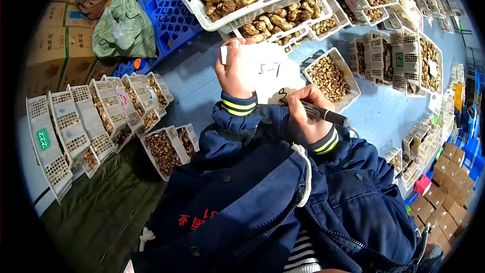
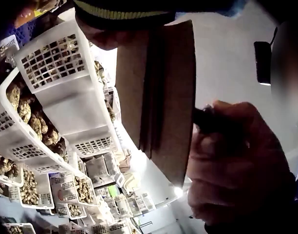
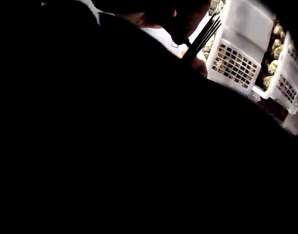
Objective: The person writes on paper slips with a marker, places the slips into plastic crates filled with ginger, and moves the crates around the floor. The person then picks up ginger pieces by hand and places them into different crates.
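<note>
left hand (image 1: 233,71) fingers pinch the card (image 1: 273,68) (reads 5-7); right hand (image 1: 303,114) grips marker (image 1: 326,115), mid-stroke. I'd say the next stroke needs the card steady.

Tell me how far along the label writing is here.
Done: "5-7" is written on the white card. In hand: the left hand holds the card up while the right hand presses a black marker to a second, partly drawn mark lower down. Left, probably: finishing that mark; the card is not yet set on any mushroom basket.
</note>
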{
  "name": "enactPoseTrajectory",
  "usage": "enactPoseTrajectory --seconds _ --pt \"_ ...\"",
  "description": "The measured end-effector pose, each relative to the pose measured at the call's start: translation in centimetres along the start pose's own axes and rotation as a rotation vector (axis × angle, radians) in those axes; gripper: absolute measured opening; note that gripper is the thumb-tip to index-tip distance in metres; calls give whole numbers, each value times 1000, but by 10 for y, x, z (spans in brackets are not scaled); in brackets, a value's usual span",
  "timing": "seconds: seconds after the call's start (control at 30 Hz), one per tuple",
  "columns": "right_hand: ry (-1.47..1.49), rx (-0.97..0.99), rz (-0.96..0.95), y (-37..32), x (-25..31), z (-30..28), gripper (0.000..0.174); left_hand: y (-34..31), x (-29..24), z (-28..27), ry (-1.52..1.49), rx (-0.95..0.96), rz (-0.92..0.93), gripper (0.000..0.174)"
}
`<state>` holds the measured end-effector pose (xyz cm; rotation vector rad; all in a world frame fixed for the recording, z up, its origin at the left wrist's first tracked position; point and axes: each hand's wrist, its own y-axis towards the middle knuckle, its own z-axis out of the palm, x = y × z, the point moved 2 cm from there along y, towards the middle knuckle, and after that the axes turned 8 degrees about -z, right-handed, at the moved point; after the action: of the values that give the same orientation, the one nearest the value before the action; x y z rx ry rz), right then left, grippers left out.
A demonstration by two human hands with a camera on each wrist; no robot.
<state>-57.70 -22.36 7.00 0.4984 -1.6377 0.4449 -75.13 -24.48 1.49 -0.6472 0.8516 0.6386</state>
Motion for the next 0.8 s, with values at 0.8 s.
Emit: enactPoseTrajectory --seconds 0.8 --pt "141 -45 14 12 16 -3 17 -2 -7 -2 -70 -2 -11 21"
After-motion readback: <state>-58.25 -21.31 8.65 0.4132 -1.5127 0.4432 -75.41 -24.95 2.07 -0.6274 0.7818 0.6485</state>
